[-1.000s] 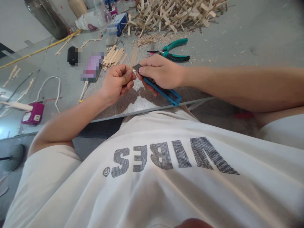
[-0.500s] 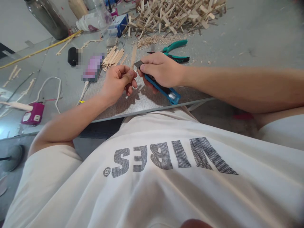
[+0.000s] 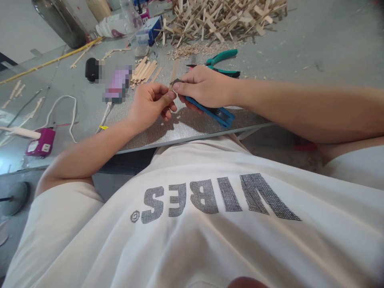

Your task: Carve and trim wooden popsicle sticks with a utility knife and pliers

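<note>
My left hand (image 3: pixel 153 102) pinches the near end of a thin wooden stick (image 3: pixel 174 72), which points away from me over the grey table (image 3: pixel 144 136). In my right hand (image 3: pixel 207 88) is a blue utility knife (image 3: pixel 220 116), its blade end touching or very close to the stick beside my left fingertips. Just beyond my right hand lie green-handled pliers (image 3: pixel 223 58), handles spread apart. A small pile of flat wooden sticks (image 3: pixel 145 72) rests beyond my left hand.
A large heap of crossed wooden sticks (image 3: pixel 216 20) and wood shavings (image 3: pixel 192 51) lie at the back. Leftward are a phone (image 3: pixel 118 84) on a cable, a black case (image 3: pixel 91 70), a purple device (image 3: pixel 40 142), a yellow strip (image 3: pixel 51 62) and a dark bottle (image 3: pixel 61 24).
The knife's handle end has swung slightly right and toward the viewer's right edge, and its blade end has come closer to my left fingertips. The stick has tilted a little to the right.
</note>
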Motion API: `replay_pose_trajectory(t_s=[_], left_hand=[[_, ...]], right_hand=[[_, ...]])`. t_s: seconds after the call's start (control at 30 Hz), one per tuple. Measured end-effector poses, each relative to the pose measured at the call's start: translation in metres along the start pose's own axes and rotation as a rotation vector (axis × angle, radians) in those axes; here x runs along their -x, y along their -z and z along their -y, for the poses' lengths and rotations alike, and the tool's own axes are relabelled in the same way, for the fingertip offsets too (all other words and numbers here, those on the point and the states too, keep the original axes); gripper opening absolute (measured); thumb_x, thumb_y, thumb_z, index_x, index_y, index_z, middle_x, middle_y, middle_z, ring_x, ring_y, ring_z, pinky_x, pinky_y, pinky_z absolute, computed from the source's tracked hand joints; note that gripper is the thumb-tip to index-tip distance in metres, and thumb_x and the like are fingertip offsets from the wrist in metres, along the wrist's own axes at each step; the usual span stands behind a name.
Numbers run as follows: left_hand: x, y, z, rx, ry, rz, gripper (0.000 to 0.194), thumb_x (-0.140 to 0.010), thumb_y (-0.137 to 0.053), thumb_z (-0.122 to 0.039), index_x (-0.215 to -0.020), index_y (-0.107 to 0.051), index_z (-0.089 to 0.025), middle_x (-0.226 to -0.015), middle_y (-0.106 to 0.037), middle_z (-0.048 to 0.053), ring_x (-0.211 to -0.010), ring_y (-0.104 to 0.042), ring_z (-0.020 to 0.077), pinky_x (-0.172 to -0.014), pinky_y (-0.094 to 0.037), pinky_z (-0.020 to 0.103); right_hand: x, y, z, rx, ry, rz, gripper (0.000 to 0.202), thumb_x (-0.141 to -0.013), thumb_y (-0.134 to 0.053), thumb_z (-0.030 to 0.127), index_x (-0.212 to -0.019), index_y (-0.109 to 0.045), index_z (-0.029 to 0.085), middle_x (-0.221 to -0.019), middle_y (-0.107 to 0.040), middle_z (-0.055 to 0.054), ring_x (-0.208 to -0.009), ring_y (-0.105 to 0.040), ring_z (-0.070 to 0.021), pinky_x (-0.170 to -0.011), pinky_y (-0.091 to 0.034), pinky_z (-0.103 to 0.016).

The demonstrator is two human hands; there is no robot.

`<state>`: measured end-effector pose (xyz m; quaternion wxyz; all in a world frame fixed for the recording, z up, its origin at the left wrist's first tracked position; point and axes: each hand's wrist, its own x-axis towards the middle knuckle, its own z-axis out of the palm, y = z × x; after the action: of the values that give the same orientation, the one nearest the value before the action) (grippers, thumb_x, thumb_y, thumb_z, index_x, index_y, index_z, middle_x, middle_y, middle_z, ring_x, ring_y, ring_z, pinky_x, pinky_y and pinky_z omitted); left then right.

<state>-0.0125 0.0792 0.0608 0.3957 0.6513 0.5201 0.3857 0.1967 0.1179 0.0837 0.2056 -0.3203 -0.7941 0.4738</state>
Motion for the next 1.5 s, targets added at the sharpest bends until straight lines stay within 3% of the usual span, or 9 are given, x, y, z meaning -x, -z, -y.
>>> replay_pose_trajectory(t_s=[0.47, 0.73, 0.83, 0.97, 1.13, 1.33, 1.5], left_hand=[[0.002, 0.000, -0.004, -0.035, -0.020, -0.002, 0.018, -0.102, -0.084, -0.020, -0.091, -0.070, -0.017, -0.071, -0.073, 0.000, -0.059, -0.072, 0.0121, -0.062, -0.057, 0.021], [-0.003, -0.001, -0.001, -0.042, -0.011, -0.013, 0.016, -0.103, -0.082, -0.021, -0.092, -0.071, -0.016, -0.073, -0.074, -0.001, -0.058, -0.070, 0.0107, -0.063, -0.059, 0.022], [-0.005, -0.001, 0.001, -0.026, 0.008, -0.026, 0.016, -0.104, -0.081, -0.020, -0.093, -0.069, -0.017, -0.073, -0.074, -0.001, -0.059, -0.071, 0.0110, -0.064, -0.059, 0.022], [-0.006, 0.000, 0.003, -0.007, -0.002, -0.031, 0.019, -0.104, -0.082, -0.020, -0.092, -0.067, -0.018, -0.074, -0.075, 0.001, -0.059, -0.072, 0.0125, -0.063, -0.059, 0.024], [-0.005, 0.001, 0.004, -0.037, -0.013, -0.031, 0.023, -0.105, -0.082, -0.027, -0.091, -0.066, -0.019, -0.076, -0.076, 0.002, -0.059, -0.074, 0.0141, -0.062, -0.061, 0.025], [0.001, -0.001, -0.002, -0.155, -0.025, -0.002, 0.019, -0.111, -0.074, -0.031, -0.100, -0.070, -0.016, -0.078, -0.076, 0.001, -0.064, -0.078, 0.0129, -0.067, -0.064, 0.023], [0.008, -0.001, -0.006, -0.154, -0.020, 0.010, 0.019, -0.106, -0.081, -0.032, -0.103, -0.072, -0.016, -0.078, -0.077, 0.001, -0.060, -0.076, 0.0124, -0.064, -0.063, 0.023]], right_hand=[[0.001, -0.003, -0.001, 0.007, 0.017, -0.042, 0.059, -0.118, -0.051, 0.021, -0.060, -0.058, 0.021, -0.047, -0.057, -0.001, -0.040, -0.050, -0.0100, -0.044, -0.039, -0.020], [0.000, 0.003, -0.002, -0.161, -0.015, 0.085, 0.054, -0.120, -0.044, 0.027, -0.067, -0.056, 0.022, -0.045, -0.053, 0.000, -0.040, -0.050, -0.0130, -0.048, -0.046, -0.022], [0.002, 0.007, -0.001, -0.159, 0.021, 0.059, 0.058, -0.123, -0.041, 0.030, -0.068, -0.058, 0.022, -0.046, -0.054, -0.001, -0.042, -0.051, -0.0135, -0.049, -0.047, -0.023], [0.000, 0.013, -0.001, 0.002, 0.053, -0.075, 0.064, -0.126, -0.041, 0.028, -0.065, -0.059, 0.021, -0.047, -0.056, 0.000, -0.042, -0.047, -0.0100, -0.047, -0.042, -0.020], [-0.002, 0.015, 0.002, 0.228, 0.059, -0.044, 0.057, -0.121, -0.052, 0.017, -0.065, -0.059, 0.020, -0.048, -0.057, 0.003, -0.045, -0.046, -0.0080, -0.050, -0.039, -0.019], [0.002, 0.006, 0.010, 0.397, 0.002, -0.060, 0.051, -0.121, -0.055, 0.023, -0.070, -0.053, 0.021, -0.051, -0.053, 0.004, -0.051, -0.047, -0.0106, -0.056, -0.035, -0.026], [0.005, 0.002, 0.013, 0.699, 0.076, -0.088, 0.049, -0.119, -0.052, 0.037, -0.073, -0.048, 0.022, -0.061, -0.052, -0.001, -0.062, -0.044, -0.0157, -0.064, -0.029, -0.032]])
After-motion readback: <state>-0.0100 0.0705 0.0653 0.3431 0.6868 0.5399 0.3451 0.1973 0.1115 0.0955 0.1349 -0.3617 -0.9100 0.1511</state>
